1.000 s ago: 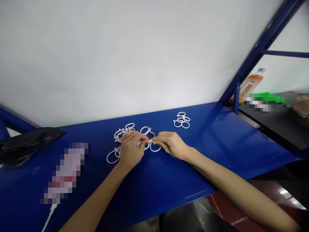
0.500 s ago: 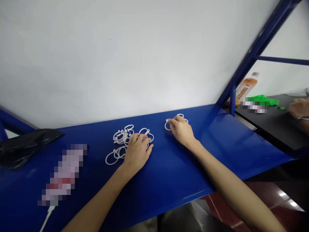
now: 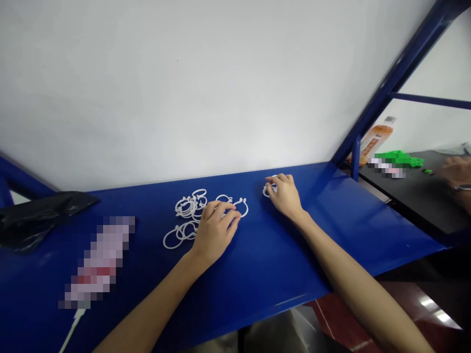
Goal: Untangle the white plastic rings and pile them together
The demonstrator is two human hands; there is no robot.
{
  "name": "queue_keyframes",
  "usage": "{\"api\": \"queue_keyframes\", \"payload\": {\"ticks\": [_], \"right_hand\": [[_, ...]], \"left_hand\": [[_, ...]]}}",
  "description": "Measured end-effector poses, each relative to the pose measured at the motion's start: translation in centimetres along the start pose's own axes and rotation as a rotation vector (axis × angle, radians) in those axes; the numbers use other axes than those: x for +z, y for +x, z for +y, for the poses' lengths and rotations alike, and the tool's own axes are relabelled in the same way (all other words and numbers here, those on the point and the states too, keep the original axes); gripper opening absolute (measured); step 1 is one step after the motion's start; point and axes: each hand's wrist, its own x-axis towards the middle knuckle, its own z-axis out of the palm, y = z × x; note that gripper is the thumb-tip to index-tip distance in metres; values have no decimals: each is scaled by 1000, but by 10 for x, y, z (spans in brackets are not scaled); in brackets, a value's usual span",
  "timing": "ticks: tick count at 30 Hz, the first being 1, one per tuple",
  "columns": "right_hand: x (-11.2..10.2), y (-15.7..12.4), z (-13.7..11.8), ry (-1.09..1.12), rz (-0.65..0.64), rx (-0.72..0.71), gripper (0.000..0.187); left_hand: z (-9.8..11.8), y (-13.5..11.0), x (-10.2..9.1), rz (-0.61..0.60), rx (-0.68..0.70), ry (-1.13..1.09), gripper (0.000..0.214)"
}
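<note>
Thin white plastic loops with small knobs at their ends lie in a tangled pile (image 3: 187,208) left of centre on the blue tabletop (image 3: 257,264). My left hand (image 3: 215,228) is over the pile's right side. Its thumb and index finger are close together at the edge of an open white loop (image 3: 246,211), which sticks out past the fingertips. Farther right, my right hand (image 3: 286,195) rests at a small group of white loops (image 3: 265,191). Its thumb and index finger are apart, and the hand hides part of that group.
A blurred-out flat object (image 3: 101,260) with a white cable (image 3: 71,331) lies at left, near a black plastic bag (image 3: 44,215). On a dark table (image 3: 434,196) at right are a bottle (image 3: 375,142), green pieces (image 3: 401,158) and another person's hand (image 3: 458,171). A blue frame post (image 3: 390,88) stands between.
My left hand has shifted slightly right, and an open loop now shows beyond its fingertips. My right hand has let go of the loop it pinched, which lies with the small right group.
</note>
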Motion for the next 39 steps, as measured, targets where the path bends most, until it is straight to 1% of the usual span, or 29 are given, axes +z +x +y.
{"api": "queue_keyframes", "payload": {"ticks": [2, 5, 6, 8, 11, 13, 16, 18, 20, 23, 24, 26, 29, 33, 36, 39], "right_hand": [[-3, -3, -16, 149, -101, -98, 27], [-5, -12, -40, 343, -334, -228, 30], [-5, -16, -46, 376, -391, -245, 31], [-3, -21, -55, 412, -453, -244, 29], [0, -24, -56, 424, -449, -219, 25], [0, -22, -54, 410, -429, -216, 23], [-1, -20, -50, 385, -438, -238, 25], [0, -20, -49, 373, -460, -281, 25], [1, -23, -50, 348, -481, -334, 23], [3, -26, -51, 329, -511, -400, 20], [4, -27, -51, 334, -517, -416, 19], [5, -29, -52, 343, -522, -447, 20], [4, -30, -55, 323, -496, -503, 26], [1, -34, -62, 252, -411, -589, 32], [-2, -37, -66, 190, -364, -629, 38], [-4, -38, -69, 150, -346, -639, 39]], "left_hand": [[-2, 0, -1, 14, -24, 60, 9], [-5, 0, 0, 13, -39, 116, 9], [-6, -1, 1, 5, -29, 112, 9], [-5, -1, 3, -17, 2, 79, 10], [-1, -1, 4, -26, 36, 35, 11], [0, 0, 3, 5, 22, 34, 13], [-2, 1, 1, 61, -32, 49, 25], [-6, 0, 2, 45, -45, 21, 33], [-11, 0, 4, -7, -45, -41, 29], [-15, 0, 7, -54, -84, -109, 11], [-15, 0, 7, -56, -102, -116, 8], [-15, 0, 7, -52, -116, -122, 13], [-13, -1, 5, -21, -98, -116, 16], [-12, -4, 2, 25, -84, -116, 14], [-14, -4, -1, 14, -92, -121, 16], [-17, -2, -2, -26, -108, -102, 19]]}}
